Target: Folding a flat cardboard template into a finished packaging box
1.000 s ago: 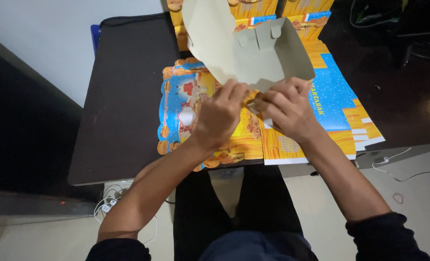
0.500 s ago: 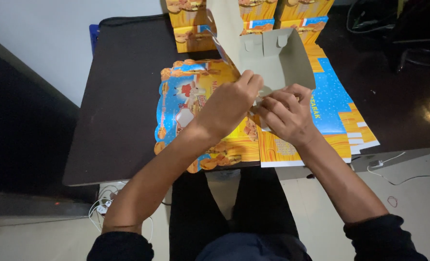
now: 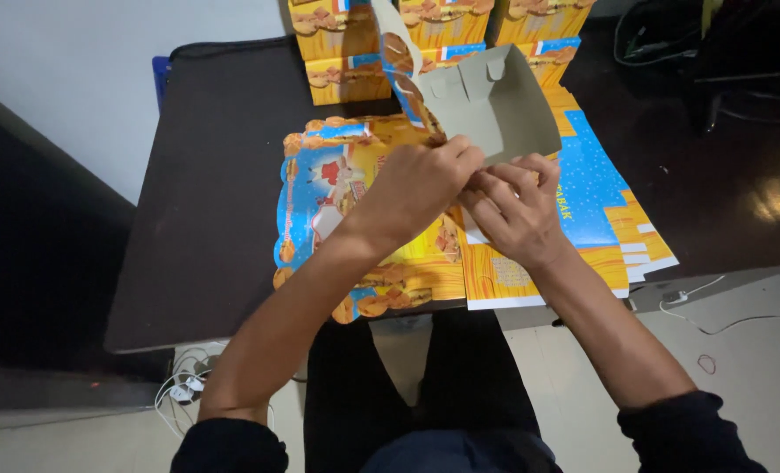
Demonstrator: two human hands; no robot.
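— What lies around the hands?

— A dark table (image 3: 206,219) carries flat printed cardboard sheets (image 3: 364,254) in orange and blue, spread under both hands and hanging a little past the near edge. At the far edge stands a row of folded orange boxes (image 3: 346,52), close behind the half-folded box (image 3: 495,109). A white cable (image 3: 697,307) trails on the floor (image 3: 758,350) to the right, and more cables (image 3: 184,385) sit low on the left.

— Where is there room?

— The left part of the table is bare and dark, and its right part beyond the sheets is too. The row of boxes crowds the far side.

— And the hands?

— The half-folded box is held up over the sheets, its grey inside facing the camera and one printed flap standing upward. The left hand (image 3: 421,188) curls over its near lower corner, fingers pressed together on the cardboard. The right hand (image 3: 517,210) meets it just beside, fingertips pinching the box's bottom edge. Both forearms reach in from below, sleeves pushed up to the elbows.
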